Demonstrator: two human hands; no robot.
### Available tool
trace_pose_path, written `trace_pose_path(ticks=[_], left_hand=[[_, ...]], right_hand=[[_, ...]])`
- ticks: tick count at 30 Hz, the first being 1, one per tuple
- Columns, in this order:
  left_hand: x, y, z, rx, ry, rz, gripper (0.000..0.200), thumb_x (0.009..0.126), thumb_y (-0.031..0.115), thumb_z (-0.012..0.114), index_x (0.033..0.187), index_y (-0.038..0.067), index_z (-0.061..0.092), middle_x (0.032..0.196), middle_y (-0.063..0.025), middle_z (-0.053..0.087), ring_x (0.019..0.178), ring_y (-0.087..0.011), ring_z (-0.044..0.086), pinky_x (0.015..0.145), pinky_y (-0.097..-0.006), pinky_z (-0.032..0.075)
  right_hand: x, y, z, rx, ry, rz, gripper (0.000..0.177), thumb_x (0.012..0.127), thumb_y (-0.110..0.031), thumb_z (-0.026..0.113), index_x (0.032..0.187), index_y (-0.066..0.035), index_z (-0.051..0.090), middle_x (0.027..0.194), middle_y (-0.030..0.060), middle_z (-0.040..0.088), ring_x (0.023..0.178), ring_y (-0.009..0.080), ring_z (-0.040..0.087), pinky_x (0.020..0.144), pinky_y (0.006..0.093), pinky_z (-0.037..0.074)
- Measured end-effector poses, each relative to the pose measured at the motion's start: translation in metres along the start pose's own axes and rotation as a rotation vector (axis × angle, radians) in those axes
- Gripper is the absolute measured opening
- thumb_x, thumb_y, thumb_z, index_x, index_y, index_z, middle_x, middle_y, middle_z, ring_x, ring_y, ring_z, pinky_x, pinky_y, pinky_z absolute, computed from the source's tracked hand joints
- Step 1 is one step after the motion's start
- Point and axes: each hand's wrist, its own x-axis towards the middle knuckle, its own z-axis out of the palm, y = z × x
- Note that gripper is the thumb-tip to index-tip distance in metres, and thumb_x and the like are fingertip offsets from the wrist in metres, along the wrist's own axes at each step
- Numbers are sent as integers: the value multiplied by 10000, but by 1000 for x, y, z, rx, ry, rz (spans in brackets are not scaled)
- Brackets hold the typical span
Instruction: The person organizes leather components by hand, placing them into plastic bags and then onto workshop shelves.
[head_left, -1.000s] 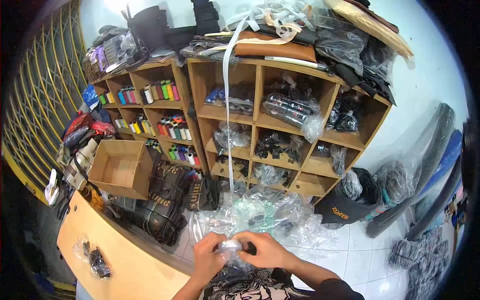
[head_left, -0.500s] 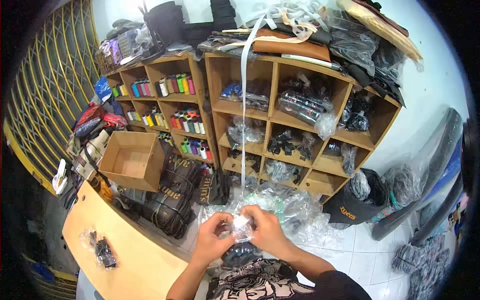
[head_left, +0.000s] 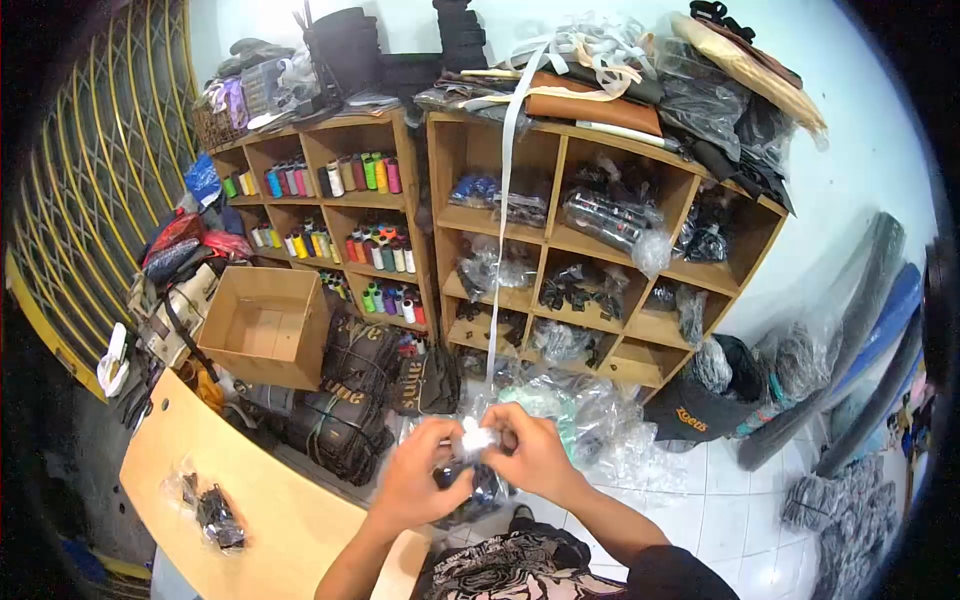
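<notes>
Clear plastic, gathered into a bright, crumpled top, is pinched between the fingers of both hands: the left hand (head_left: 418, 474) grips it from one side and the right hand (head_left: 532, 458) from the other. This plastic bag (head_left: 480, 437) is directly between the hands, and its lower part, with dark contents showing through, hangs just below the fingers. What exactly is inside cannot be told.

To the left of the hands and nearer the person is the pale wooden worktop (head_left: 290, 500), with a small clear packet of black pieces (head_left: 218, 520) lying on it. Beyond the worktop, left of the hands, are an open cardboard box (head_left: 262, 325) and dark tied bundles (head_left: 345, 425) with lettering. Just past the hands, clear plastic bags (head_left: 605, 425) are heaped on the white tiled floor (head_left: 725, 498). A long white strap (head_left: 507, 160) hangs down in front of the wooden shelves (head_left: 550, 215) beyond the hands. To the right of the hands, well apart, a black container (head_left: 705, 408) with orange lettering holds more plastic.
</notes>
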Motion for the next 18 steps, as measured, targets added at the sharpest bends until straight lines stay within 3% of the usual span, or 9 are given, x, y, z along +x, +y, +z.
trace_pose_path(ticks=[3, 7, 9, 10, 12, 14, 16, 17, 18], left_hand=[[-8, 5, 1, 387, 105, 66, 308, 743, -105, 614, 1038, -53, 539, 987, -114, 554, 937, -182, 619, 821, -287, 538], [-14, 5, -9, 478, 140, 137, 291, 702, -132, 616, 976, -53, 562, 992, -123, 562, 899, -167, 625, 766, -253, 544], [-13, 5, -16, 382, 117, 97, 296, 681, -150, 603, 958, -50, 571, 975, -125, 567, 894, -160, 623, 770, -252, 535], [-12, 1, -20, 378, 105, 98, 296, 681, -150, 603, 958, -50, 571, 975, -125, 567, 894, -160, 623, 770, -252, 535], [-9, -13, -30, 260, 168, 109, 305, 668, -151, 606, 949, -36, 582, 940, -111, 575, 878, -138, 615, 770, -246, 523], [-3, -6, -33, 479, -41, 263, 246, 668, -98, 638, 896, -7, 622, 1003, -123, 586, 850, -208, 632, 746, -290, 511], [5, -17, -26, 408, -65, 259, 211, 681, -66, 656, 882, -7, 635, 1053, -159, 585, 854, -269, 637, 755, -307, 508], [13, -22, -21, 405, -74, 262, 211, 681, -66, 656, 882, -7, 635, 1053, -159, 585, 854, -269, 637, 755, -307, 508], [22, -28, -16, 368, -36, 242, 209, 693, -66, 652, 891, -4, 636, 1060, -168, 582, 860, -276, 636, 758, -308, 507]], right_hand=[[3, 8, 33, -245, 271, -143, 266, 747, -35, 664, 955, -21, 500, 792, 118, 614, 651, 212, 621, 588, 326, 481], [3, -4, 43, -172, 312, 21, 258, 748, -45, 667, 934, -29, 490, 763, 145, 605, 678, 257, 625, 626, 346, 490], [0, -3, 26, -42, -21, 96, 315, 770, -62, 678, 1034, -22, 512, 830, 120, 631, 711, 202, 598, 680, 319, 480], [-3, -3, 21, -44, -10, 101, 315, 770, -62, 678, 1034, -22, 512, 830, 120, 631, 711, 202, 598, 680, 319, 480], [-8, -3, 9, 678, -121, 115, 433, 802, -84, 681, 1192, -21, 504, 945, 83, 644, 770, 157, 553, 744, 288, 463], [-2, 2, -7, 709, -218, 217, 515, 815, -111, 696, 1277, -26, 488, 1048, 68, 628, 842, 138, 531, 817, 284, 447], [6, 10, -16, 281, -311, 176, 450, 816, -127, 703, 1222, -21, 542, 1047, 74, 628, 864, 126, 551, 829, 273, 444], [8, 26, -11, 505, -223, 285, 389, 808, -129, 711, 1156, -4, 593, 1039, 66, 632, 894, 115, 569, 820, 271, 448], [12, 37, -11, 506, -209, 285, 389, 808, -129, 711, 1156, -4, 593, 1039, 66, 632, 894, 115, 569, 820, 271, 448]])
